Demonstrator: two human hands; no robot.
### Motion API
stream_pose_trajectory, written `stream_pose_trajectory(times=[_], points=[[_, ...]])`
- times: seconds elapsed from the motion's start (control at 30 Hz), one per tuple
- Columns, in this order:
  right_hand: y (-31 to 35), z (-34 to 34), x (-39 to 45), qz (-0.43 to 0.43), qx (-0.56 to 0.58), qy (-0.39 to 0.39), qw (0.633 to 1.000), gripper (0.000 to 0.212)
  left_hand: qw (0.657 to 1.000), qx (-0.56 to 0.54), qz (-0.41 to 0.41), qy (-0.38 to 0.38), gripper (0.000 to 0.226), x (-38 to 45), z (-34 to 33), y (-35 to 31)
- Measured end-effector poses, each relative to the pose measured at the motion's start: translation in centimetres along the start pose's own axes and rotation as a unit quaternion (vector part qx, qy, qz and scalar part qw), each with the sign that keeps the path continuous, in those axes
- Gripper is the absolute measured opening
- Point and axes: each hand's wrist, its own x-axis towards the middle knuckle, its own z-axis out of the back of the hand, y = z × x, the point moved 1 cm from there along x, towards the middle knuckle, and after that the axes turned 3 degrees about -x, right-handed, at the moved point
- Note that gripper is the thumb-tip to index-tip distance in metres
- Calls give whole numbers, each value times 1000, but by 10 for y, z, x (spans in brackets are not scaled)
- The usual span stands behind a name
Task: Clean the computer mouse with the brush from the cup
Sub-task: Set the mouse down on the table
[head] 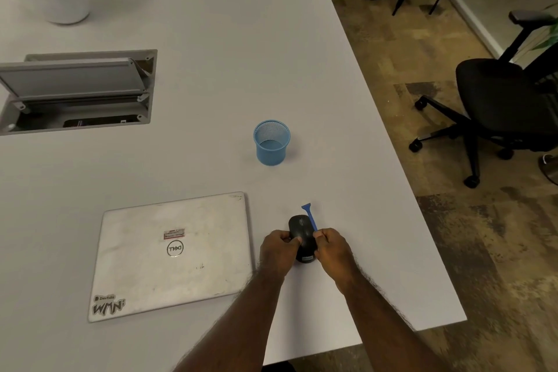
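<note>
Head view: both hands low and near the front edge of a pale worktop (211, 39), just right of a closed white laptop (172, 254). Left hand (279, 248) curled round the left flank of the black computer mouse (302, 235), grip closed on it, thumb over the top; mouse apparently raised at its near end, though whether clear of the surface cannot be told. Right hand (332, 251) pinched shut on the blue brush (311, 216), handle slanting up and away along the mouse's right side, flat blue end pointing toward the cup (271, 142); bristle end hidden inside the fingers or against the mouse, so contact not confirmed. Blue mesh cup upright, well beyond the hands, nothing visible inside. Judged step: brush already fetched, cleaning of the mouse under way or just starting. Next move likely calls for a steady left hold while sweeping along the right seam and buttons, light pressure, short strokes, then turning the mouse for the other faces.
</note>
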Motion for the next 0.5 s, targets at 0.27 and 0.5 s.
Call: stream_pose_trajectory(times=[0.27,0.5], points=[[1,18,5,7,20,-5,1000,20,1000,-25,7,-12,40,1,15,-3],[20,57,8,62,85,-62,993,15,996,-39,-71,-35,18,-6,74,-21]])
